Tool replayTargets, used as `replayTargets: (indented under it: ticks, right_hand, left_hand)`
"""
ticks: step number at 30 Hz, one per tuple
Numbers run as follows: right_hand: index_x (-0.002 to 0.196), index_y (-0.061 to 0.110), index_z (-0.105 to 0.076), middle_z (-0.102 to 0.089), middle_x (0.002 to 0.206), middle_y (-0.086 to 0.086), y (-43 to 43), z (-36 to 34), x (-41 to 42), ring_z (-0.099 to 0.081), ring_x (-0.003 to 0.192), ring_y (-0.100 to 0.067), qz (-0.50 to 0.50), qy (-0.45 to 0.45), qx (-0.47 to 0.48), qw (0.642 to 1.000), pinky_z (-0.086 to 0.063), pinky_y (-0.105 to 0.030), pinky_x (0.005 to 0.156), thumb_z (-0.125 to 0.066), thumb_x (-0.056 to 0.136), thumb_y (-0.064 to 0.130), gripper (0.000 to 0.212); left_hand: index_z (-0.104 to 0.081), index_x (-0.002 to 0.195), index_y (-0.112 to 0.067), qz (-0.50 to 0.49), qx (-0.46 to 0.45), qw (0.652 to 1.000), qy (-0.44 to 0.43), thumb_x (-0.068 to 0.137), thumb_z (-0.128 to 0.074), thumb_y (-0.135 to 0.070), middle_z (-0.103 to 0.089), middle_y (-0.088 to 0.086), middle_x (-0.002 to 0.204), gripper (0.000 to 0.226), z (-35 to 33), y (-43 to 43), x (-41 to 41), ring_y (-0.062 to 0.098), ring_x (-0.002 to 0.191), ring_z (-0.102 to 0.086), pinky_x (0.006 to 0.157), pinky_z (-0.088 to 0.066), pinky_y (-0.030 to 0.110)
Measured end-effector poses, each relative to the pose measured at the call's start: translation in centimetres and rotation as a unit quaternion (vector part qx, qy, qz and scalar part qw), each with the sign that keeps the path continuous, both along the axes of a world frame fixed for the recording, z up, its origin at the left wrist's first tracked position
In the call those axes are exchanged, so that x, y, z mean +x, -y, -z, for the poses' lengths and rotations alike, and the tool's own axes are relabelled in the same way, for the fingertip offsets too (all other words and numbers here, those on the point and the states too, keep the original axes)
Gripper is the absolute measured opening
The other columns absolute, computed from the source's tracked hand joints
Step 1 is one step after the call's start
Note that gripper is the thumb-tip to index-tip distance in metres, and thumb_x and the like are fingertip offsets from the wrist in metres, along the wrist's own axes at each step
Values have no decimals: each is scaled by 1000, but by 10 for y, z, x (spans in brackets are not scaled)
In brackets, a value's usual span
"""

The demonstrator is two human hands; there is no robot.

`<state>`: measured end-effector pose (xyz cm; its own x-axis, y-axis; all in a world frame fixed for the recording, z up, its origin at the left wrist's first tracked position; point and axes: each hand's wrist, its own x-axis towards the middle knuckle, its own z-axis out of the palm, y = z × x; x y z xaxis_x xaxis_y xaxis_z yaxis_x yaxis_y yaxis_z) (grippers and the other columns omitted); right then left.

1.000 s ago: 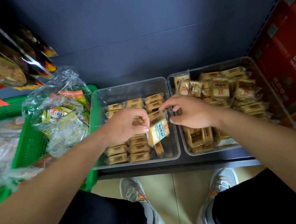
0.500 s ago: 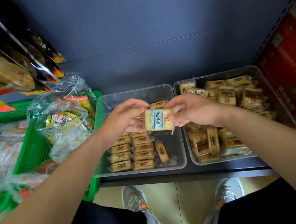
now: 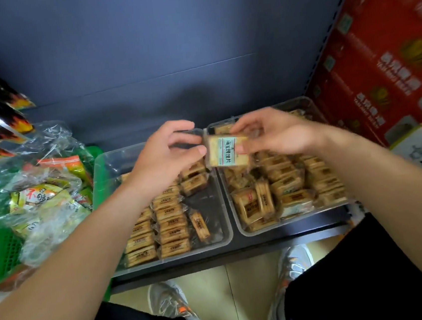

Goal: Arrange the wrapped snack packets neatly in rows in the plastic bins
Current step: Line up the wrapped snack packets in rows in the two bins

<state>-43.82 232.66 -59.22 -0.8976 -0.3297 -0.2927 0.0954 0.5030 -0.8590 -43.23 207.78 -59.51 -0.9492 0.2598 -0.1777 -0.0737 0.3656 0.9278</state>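
Rows part-built in left bin (image 3: pixel 211 206), right bin (image 3: pixel 300 102) heaped; left hand (image 3: pixel 163 159) and right hand (image 3: pixel 277 132), low in the bins a second ago, now both pinch one pale labelled packet (image 3: pixel 226 151) raised over the bins' shared edge, so not yet in a row.

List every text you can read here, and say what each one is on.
"海玉烤馍片": held packet, partly blurred, so the reading is uncertain.
"不": yellow packet at left; the rest is blurred.
Red box: print too blurred to read.
Binned packets: labels too small to read.
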Motion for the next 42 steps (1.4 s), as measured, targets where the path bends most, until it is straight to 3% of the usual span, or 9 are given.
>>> replayTargets:
  ticks: [5, 12, 17, 20, 24, 28, 31, 35, 42]
  right_hand:
    - [104, 20, -65, -66, 96, 2, -83, -14, 24, -62, 75, -5, 81, -1, 123, 989, -44, -10, 58, -81, 84, 10, 28]
    - [98, 26, -65, -64, 99, 3, -122, 33, 61, -62, 90, -14, -8, 124, 210, 970, -44, -15, 68, -87, 75, 10, 35]
    - [109, 23, -66, -65, 110, 0, -116, 53, 62, -63, 92, -15, -42, 113, 258, 959, -44, -16, 63, -85, 79, 14, 37]
    - [117, 19, -66, -64, 116, -3, -105, 60, 55, -62, 105, -20, -78, 122, 269, 952, -44, -20, 71, -84, 79, 11, 43]
    - [120, 22, -66, -58, 109, 6, -93, 60, 47, -55, 97, -10, -134, 129, 304, 934, -39, -11, 63, -83, 81, 18, 43]
    - [109, 28, -71, -68, 91, 21, -99, 59, 47, -64, 93, 0, -123, 167, 247, 947, -48, -22, 78, -70, 91, 46, 26]
    - [117, 26, -73, -68, 119, 9, -95, 63, 46, -60, 112, -13, -163, 145, 277, 936, -47, -34, 101, -61, 97, 50, 34]
    - [118, 28, -73, -67, 117, 13, -94, 65, 45, -58, 112, -9, -199, 174, 272, 925, -44, -32, 102, -62, 95, 52, 35]
    - [127, 27, -69, -62, 116, 13, -92, 70, 43, -56, 113, -11, -213, 151, 298, 918, -43, -27, 96, -62, 99, 41, 32]
  left_hand:
    - [-68, 105, -34, 103, -103, 989, -39, 88, -78, -26, -74, -17, 94, 21, 6, -45, -5, 5, 91, -70, 90, -54, 32]
    - [-69, 111, -28, 265, -233, 936, -21, 91, -74, -26, -67, -15, 103, 20, 52, -116, 24, 1, 94, -63, 75, -47, 17]
    - [-71, 115, -24, 290, -279, 915, -7, 94, -70, -21, -69, -8, 107, 22, 75, -132, 26, 12, 100, -65, 90, -55, 34]
    - [-70, 119, -28, 302, -286, 909, -6, 95, -68, -21, -69, -11, 108, 25, 77, -130, 20, 10, 100, -64, 93, -55, 37]
    - [-65, 126, -35, 318, -318, 893, -20, 96, -66, -25, -67, -11, 111, 32, 82, -124, 15, 13, 101, -63, 92, -54, 41]
    - [-64, 128, -40, 343, -350, 871, -31, 97, -62, -30, -62, -13, 111, 32, 81, -121, 11, 14, 101, -59, 90, -52, 38]
    - [-64, 130, -38, 357, -362, 861, -35, 98, -61, -31, -58, -12, 115, 33, 82, -123, 10, 15, 107, -56, 89, -47, 34]
    - [-65, 128, -40, 353, -367, 859, -51, 98, -62, -34, -60, -9, 133, 31, 89, -127, 10, 17, 118, -57, 97, -49, 38]
    - [-69, 116, -39, 306, -326, 893, -45, 95, -67, -31, -64, -16, 106, 23, 95, -126, 14, 9, 99, -59, 81, -49, 30]
